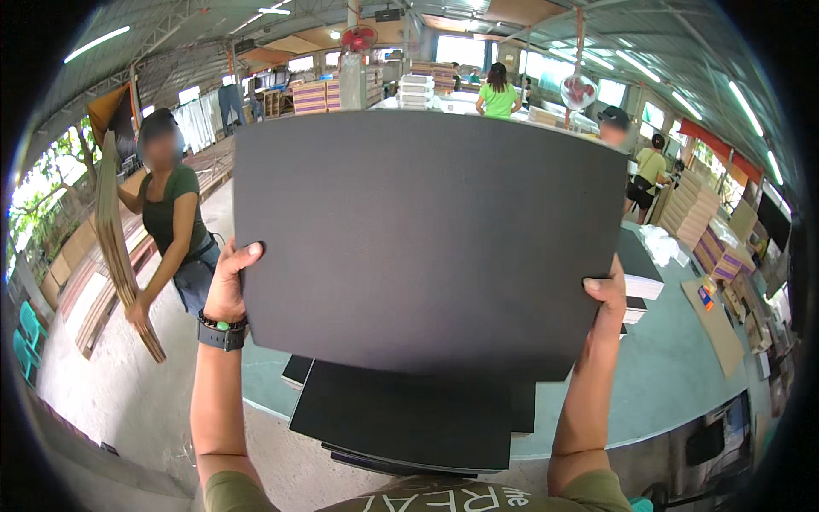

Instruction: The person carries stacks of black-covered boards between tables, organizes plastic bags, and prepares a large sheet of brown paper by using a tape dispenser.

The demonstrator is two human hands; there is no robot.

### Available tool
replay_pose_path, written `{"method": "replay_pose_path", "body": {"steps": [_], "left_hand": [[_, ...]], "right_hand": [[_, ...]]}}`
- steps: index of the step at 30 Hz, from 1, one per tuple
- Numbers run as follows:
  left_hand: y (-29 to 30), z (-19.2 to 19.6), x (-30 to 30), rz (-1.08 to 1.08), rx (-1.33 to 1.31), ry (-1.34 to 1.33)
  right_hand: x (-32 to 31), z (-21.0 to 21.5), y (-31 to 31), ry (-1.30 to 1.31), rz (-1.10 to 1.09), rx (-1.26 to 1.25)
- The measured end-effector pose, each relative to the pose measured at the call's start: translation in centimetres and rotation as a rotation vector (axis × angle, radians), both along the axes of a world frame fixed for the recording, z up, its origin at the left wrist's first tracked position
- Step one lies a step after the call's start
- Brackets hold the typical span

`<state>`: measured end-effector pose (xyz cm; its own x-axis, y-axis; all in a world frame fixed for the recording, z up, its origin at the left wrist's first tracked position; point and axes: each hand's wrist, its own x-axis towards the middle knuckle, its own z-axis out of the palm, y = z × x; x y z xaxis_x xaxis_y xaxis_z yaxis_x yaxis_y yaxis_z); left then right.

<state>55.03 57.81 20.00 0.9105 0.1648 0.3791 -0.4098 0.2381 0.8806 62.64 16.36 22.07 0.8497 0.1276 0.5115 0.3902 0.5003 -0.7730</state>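
Observation:
A large, flat black rectangular board (426,239) is held up in front of me and hides much of the view ahead. My left hand (229,277) is closed on its left edge, thumb on the near face. On the opposite edge, my right hand (607,294) grips it the same way, with the fingers hidden behind. Below the board lies a stack of similar black pieces (401,422), unevenly aligned. Beyond my right hand, more black-topped pieces with white sides (641,286) rest on the green table (674,341).
At left a person (179,213) carries long brown flat strips (115,222). White crumpled material (661,243) and a brown cardboard sheet (712,328) are on the right of the table. Stacked cartons (687,209) and other people stand farther back. Green chairs (32,328) are at far left.

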Motion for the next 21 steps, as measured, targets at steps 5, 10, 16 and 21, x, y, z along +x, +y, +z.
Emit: {"method": "replay_pose_path", "body": {"steps": [5, 10, 16, 21], "left_hand": [[-2.3, -2.7, -1.0, 0.121, -0.046, -0.216], [-0.4, -3.0, -1.4, 0.052, -0.087, -0.171], [-0.3, -3.0, -3.4, 0.176, -0.121, -0.198], [-1.0, -3.5, -4.4, 0.212, -0.095, -0.204]], "right_hand": [[1.9, -4.0, -2.4, -0.141, -0.082, -0.031], [1.3, -4.6, -2.5, -0.17, -0.001, -0.013], [-0.9, -5.2, -3.4, -0.102, -0.103, -0.055], [-2.0, -6.6, -3.2, -0.158, -0.109, -0.051]]}}
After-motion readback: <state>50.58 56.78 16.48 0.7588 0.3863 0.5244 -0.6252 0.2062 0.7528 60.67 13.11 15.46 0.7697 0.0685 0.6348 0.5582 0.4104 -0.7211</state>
